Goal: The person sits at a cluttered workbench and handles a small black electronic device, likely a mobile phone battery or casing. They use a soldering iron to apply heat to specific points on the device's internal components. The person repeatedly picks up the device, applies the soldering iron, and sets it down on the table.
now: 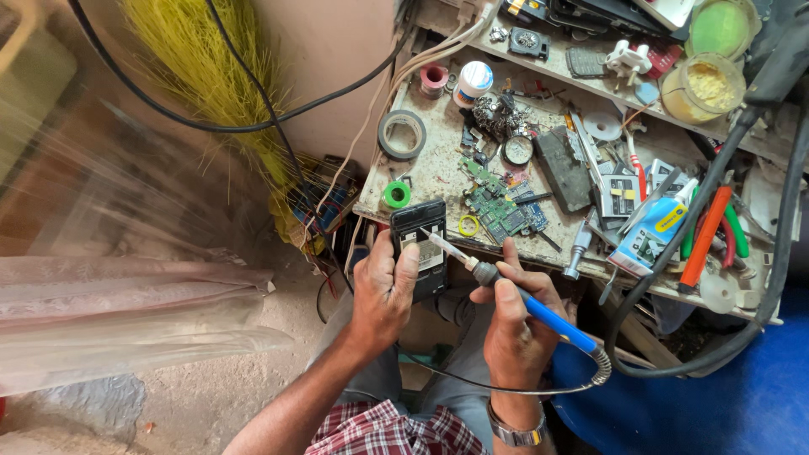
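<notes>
Left hand (383,291) wrapped around an opened black phone (420,244), propped at the near edge of the workbench (438,164). Right hand (514,324) pinching a blue-handled soldering iron (539,310), tip touching the phone's insides. Green circuit boards (499,206) just beside, roll of tape (402,135) farther back near the left edge.

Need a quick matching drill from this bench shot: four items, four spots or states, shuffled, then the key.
Items:
1. soldering iron
2. phone
3. green tape roll
4. green circuit board

Places:
A. lying on the bench, right of the phone's top
B. held in the left hand
C. on the bench, just above the phone's top-left corner
D. held in the right hand, tip on the phone

Pairs: 1-D, 2-B, 3-C, 4-A
</notes>
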